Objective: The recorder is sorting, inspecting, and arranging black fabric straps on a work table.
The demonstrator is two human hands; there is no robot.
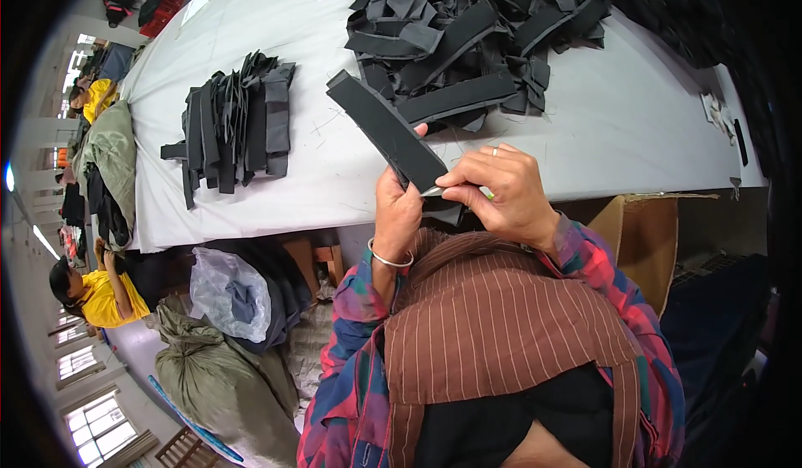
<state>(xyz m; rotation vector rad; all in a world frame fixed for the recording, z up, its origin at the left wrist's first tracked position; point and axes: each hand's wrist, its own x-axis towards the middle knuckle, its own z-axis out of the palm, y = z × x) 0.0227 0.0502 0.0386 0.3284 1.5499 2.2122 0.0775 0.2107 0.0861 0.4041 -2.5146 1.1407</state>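
Dark strip (386, 134) was held over the near side of the bench (330, 205).
It was gripped by the fingers of the left hand (397, 213); a small tool (431, 190) was pinched by those of the right hand (503, 185) at the strip's lower end. A pile of strips (455, 46) was heaped beyond.

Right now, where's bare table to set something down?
White tabletop is bare, bar stray threads, between the big strip heap and the white scraps at right, and beyond the small strip stack. Crowded: far centre, under the heap.
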